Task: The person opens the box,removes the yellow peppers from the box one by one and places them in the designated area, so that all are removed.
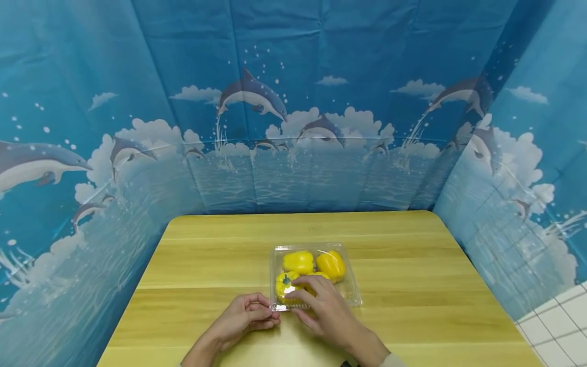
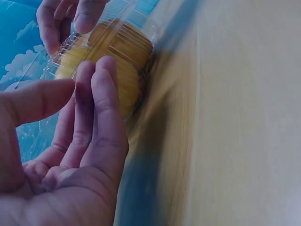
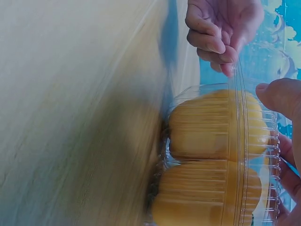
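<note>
A clear plastic clamshell container [image 1: 353,293] sits on the wooden table, its lid lying over several yellow bell peppers [image 1: 331,265]. My left hand [image 1: 245,318] is at its near left corner, thumb and fingertips pinching the rim there. In the right wrist view that left hand [image 3: 225,33] holds the end of the seam between lid and base. Over the near part of the lid lies my right hand [image 1: 327,311], its loosely bent fingers touching the top and its thumb by the front edge. The right fingers partly hide the front peppers.
The light wooden table [image 1: 206,255] reaches back to a blue dolphin-print curtain [image 1: 293,173], which hangs around the far side and both flanks. White tiles [image 1: 561,326] show at the lower right.
</note>
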{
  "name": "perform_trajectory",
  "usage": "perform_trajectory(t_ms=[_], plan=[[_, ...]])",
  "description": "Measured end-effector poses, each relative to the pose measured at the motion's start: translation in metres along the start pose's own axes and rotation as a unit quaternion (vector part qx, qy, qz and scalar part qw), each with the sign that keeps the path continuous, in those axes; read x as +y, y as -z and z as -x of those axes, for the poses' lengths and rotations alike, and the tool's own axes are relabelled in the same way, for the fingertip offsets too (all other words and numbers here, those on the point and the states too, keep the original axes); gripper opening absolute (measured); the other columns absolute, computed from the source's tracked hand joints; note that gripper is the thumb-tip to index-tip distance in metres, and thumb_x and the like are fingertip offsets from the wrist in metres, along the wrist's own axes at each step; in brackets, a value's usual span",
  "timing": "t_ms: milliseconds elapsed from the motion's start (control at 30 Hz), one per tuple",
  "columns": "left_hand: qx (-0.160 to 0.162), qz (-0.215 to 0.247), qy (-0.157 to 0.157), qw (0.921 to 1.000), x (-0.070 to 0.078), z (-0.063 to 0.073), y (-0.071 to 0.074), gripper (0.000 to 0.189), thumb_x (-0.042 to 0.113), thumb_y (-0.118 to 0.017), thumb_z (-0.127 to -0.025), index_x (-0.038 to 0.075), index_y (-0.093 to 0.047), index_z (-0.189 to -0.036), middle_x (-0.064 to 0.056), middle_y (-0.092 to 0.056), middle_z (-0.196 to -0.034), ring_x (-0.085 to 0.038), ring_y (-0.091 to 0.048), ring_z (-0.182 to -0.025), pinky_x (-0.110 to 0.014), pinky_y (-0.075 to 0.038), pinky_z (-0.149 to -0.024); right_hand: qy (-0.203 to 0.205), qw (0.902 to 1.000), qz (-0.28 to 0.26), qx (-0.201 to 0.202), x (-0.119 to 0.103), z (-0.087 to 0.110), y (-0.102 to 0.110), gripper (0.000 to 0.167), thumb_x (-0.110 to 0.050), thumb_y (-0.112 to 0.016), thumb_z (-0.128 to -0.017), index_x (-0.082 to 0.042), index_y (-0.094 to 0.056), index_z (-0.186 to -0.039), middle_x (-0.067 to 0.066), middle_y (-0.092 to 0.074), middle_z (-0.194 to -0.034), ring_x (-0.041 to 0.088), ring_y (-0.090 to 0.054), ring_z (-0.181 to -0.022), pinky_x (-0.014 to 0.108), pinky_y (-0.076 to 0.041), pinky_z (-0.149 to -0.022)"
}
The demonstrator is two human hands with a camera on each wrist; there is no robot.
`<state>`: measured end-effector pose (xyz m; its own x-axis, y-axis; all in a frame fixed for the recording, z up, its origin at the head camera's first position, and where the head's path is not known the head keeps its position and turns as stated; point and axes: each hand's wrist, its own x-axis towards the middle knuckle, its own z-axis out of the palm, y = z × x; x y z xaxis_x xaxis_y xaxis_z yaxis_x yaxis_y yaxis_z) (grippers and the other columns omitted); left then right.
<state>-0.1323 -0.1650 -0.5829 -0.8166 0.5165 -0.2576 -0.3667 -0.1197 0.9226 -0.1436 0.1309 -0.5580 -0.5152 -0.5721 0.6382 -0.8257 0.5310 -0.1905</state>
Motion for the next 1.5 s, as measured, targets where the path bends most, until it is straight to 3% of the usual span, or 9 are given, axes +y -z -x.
perform_trajectory(t_ms=[167, 467, 633, 767, 1000, 1300, 1500], plan=[[0.001, 0.011, 0.010, 0.9999, 0.005, -0.001, -0.002, 0.021, 0.009, -0.073, -0.112, -0.004, -0.068, -0.128, -0.012, -0.087, -0.120, -0.022, -0.087, -0.114, -0.030, -0.072, -0.104, -0.007, 1.0000, 0.003, 0.001, 0.000, -0.001, -0.001, 0.038, -0.027, -0.095, -0.097, -0.032, -0.081, -0.132, 0.000, -0.075, -0.143, 0.020, -0.070, -0.130, 0.048, -0.064, -0.110], [0.021, 0.019, 0.005, 0.9996, 0.001, 0.000, -0.004, 0.020, 0.004, -0.077, -0.111, -0.006, -0.071, -0.127, -0.019, -0.089, -0.120, -0.022, -0.089, -0.109, -0.030, -0.073, -0.101, -0.012, 0.9999, 0.008, 0.002, -0.004, 0.001, -0.003, 0.041, -0.028, -0.099, -0.092, -0.031, -0.081, -0.128, 0.000, -0.075, -0.142, 0.021, -0.070, -0.130, 0.049, -0.064, -0.110], [0.029, 0.029, 0.009, 0.9991, -0.003, 0.003, -0.006, 0.018, 0.004, -0.077, -0.110, -0.004, -0.073, -0.125, -0.015, -0.090, -0.116, -0.021, -0.089, -0.108, -0.030, -0.073, -0.100, 0.010, 0.9997, 0.018, 0.014, -0.007, 0.001, -0.009, 0.044, -0.026, -0.102, -0.088, -0.037, -0.085, -0.127, -0.002, -0.076, -0.140, 0.022, -0.069, -0.127, 0.051, -0.063, -0.107], [0.025, 0.035, 0.011, 0.9990, -0.005, 0.004, -0.008, 0.015, 0.004, -0.077, -0.109, -0.002, -0.075, -0.123, -0.014, -0.090, -0.115, -0.021, -0.089, -0.107, -0.030, -0.074, -0.100, 0.026, 0.9989, 0.026, 0.028, -0.010, 0.002, -0.014, 0.035, -0.027, -0.102, -0.087, -0.040, -0.089, -0.118, -0.002, -0.077, -0.138, 0.023, -0.067, -0.124, 0.051, -0.061, -0.103], [0.019, 0.027, 0.009, 0.9994, -0.004, 0.003, -0.010, 0.014, 0.003, -0.078, -0.109, -0.002, -0.076, -0.122, -0.015, -0.090, -0.116, -0.023, -0.089, -0.110, -0.031, -0.073, -0.101, 0.023, 0.9971, 0.047, 0.055, -0.013, 0.003, -0.022, 0.025, -0.034, -0.104, -0.085, -0.039, -0.091, -0.106, -0.003, -0.077, -0.136, 0.022, -0.067, -0.122, 0.049, -0.060, -0.099], [0.041, 0.007, 0.005, 0.9991, 0.001, 0.000, -0.014, 0.014, 0.005, -0.079, -0.106, -0.002, -0.077, -0.117, -0.013, -0.090, -0.111, -0.022, -0.088, -0.109, -0.031, -0.074, -0.100, 0.034, 0.9948, 0.065, 0.071, -0.012, -0.005, -0.028, 0.019, -0.043, -0.106, -0.083, -0.036, -0.090, -0.092, -0.003, -0.077, -0.131, 0.021, -0.066, -0.117, 0.040, -0.051, -0.093], [0.050, -0.005, 0.012, 0.9987, -0.003, -0.001, -0.016, 0.010, 0.006, -0.078, -0.107, -0.001, -0.078, -0.114, -0.011, -0.089, -0.110, -0.021, -0.087, -0.106, -0.030, -0.074, -0.098, 0.039, 0.9956, 0.061, 0.060, -0.012, -0.002, -0.029, 0.019, -0.044, -0.105, -0.084, -0.038, -0.092, -0.097, -0.003, -0.076, -0.130, 0.020, -0.066, -0.117, 0.042, -0.050, -0.095]])
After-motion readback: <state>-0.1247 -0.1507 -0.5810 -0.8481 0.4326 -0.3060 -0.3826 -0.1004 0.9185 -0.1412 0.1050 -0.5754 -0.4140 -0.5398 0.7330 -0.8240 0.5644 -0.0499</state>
